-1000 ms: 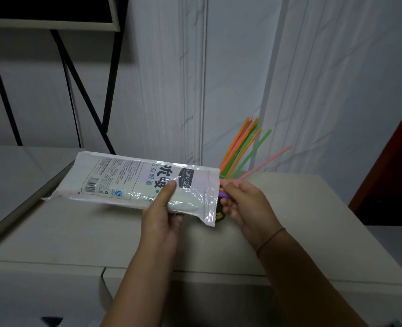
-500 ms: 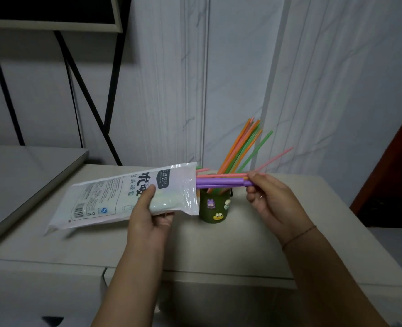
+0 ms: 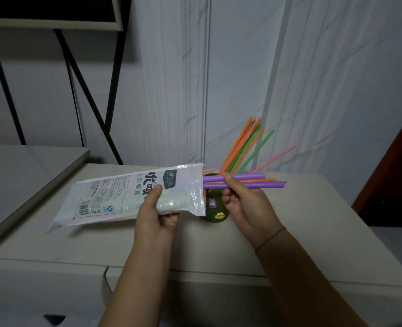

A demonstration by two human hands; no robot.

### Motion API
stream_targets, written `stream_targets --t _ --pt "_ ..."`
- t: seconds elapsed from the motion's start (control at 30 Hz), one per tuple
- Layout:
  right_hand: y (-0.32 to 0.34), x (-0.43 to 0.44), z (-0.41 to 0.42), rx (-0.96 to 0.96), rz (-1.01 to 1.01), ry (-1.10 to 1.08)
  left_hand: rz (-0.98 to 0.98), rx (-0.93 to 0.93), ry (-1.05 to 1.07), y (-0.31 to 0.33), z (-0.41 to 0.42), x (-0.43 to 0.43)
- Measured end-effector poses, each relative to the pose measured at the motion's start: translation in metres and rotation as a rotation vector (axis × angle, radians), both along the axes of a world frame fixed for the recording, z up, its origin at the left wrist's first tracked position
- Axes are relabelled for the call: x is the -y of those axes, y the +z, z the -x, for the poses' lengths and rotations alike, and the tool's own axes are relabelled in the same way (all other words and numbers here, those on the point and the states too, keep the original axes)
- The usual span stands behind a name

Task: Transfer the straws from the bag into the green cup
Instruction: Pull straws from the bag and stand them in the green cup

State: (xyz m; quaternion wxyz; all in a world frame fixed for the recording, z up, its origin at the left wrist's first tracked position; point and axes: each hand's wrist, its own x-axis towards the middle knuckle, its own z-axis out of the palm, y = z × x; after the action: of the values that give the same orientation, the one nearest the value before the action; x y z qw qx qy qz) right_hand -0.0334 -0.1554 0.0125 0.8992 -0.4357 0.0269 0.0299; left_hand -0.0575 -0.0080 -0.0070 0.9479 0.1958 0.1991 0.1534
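Further out of the bag than a moment ago, two purple straws [image 3: 247, 181] are pinched in the right hand [image 3: 247, 204]. Crinkly plastic bag [image 3: 129, 197], gripped by the left hand [image 3: 157, 213], hovers over the pale countertop [image 3: 289, 232]. Behind, the small green cup [image 3: 216, 212] holds thin orange, green and pink straws [image 3: 244, 147].

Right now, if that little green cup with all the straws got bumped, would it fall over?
Probably easily. The green cup looks small and low, while its orange and green straws fan out far above it, all leaning to one side. That likely makes it top-heavy. It seems light too, so a nudge might slide it.
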Motion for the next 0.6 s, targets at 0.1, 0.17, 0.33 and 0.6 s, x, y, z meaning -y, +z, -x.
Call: stream_targets --t 0.1,0.17,0.33,0.6 --pt "0.005 0.020 -0.003 0.017 0.053 -0.053 0.033 0.004 0.028 -0.002 -0.001 -0.011" --pt "0.006 0.029 -0.005 0.019 0.089 -0.055 0.033 0.004 0.034 -0.002 -0.002 -0.015" --pt "0.005 0.025 -0.004 0.020 0.148 -0.013 0.010 -0.013 -0.001 -0.004 -0.004 -0.008" --pt "0.002 0.014 -0.002 0.077 0.179 -0.010 -0.010 -0.040 -0.027 -0.004 -0.005 0.000"
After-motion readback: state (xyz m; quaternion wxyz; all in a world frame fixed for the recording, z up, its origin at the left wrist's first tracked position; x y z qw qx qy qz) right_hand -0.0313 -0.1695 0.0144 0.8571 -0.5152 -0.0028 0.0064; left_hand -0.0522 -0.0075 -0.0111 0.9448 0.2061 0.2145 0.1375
